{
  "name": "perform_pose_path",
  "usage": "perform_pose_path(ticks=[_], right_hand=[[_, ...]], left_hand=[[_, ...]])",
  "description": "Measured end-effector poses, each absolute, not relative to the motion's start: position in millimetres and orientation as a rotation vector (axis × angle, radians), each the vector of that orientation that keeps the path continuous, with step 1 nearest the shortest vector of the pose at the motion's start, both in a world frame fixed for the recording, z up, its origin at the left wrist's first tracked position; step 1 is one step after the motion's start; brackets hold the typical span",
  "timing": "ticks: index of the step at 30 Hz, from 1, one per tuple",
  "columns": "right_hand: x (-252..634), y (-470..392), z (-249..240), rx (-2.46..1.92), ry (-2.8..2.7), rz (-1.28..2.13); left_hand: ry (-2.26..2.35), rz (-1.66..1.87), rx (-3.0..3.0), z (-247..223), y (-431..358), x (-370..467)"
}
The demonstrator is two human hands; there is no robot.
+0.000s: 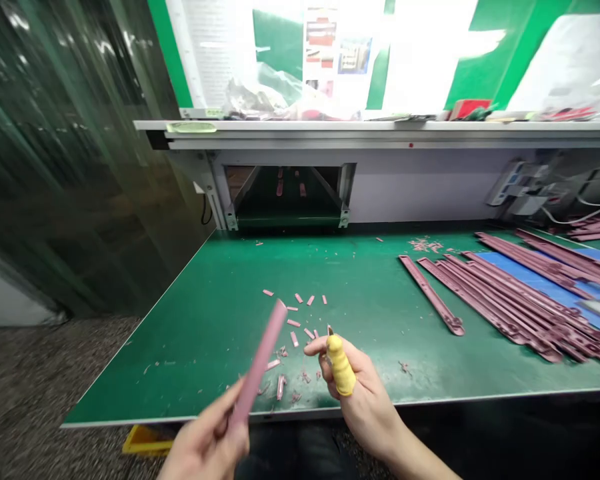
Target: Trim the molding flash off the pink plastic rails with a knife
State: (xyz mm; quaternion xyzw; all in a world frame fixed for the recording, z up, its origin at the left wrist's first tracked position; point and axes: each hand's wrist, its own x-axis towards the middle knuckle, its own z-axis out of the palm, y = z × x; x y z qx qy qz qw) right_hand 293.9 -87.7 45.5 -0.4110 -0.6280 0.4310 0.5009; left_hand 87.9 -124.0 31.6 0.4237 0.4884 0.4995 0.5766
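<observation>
The left hand (205, 433) is clamped round the lower end of a pink strip (261, 357) raised at a slant over the bench's (180, 347) near edge, while the right hand (369, 403), apart from it, grips a small blade (331, 331) behind a yellow thumb cover (341, 367). The strip looks light, stiff and perhaps slick, so best held low, away from the blade. Beyond lie scraps (294, 339) and, rightward, more strips (505, 303).

Crumpled plastic bag (257, 95) on a white shelf (300, 136), papers (321, 50) behind it, translucent curtain (80, 140) at left, yellow container (147, 442) below.
</observation>
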Motion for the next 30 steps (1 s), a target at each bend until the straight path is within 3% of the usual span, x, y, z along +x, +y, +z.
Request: perform_pose_path(ticks=[6,12,17,21,24,30], right_hand=[[257,-111,22,-0.849,-2.211,0.753],[243,-111,8,-0.952,-2.310,0.363],[246,-114,9,-0.787,-2.381,0.210],[248,-120,12,-0.604,-2.379,0.265],[248,-117,12,-0.741,-2.261,0.410],[244,-110,11,-0.783,-2.292,0.392]], left_hand=[[1.073,1.364,0.483,49,-64,103],[1.006,1.429,0.458,46,-56,114],[0.947,1.438,0.422,47,-55,114],[0.828,1.355,0.360,53,-53,108],[0.680,1.266,0.308,58,-55,105],[0.449,1.223,0.245,62,-60,112]])
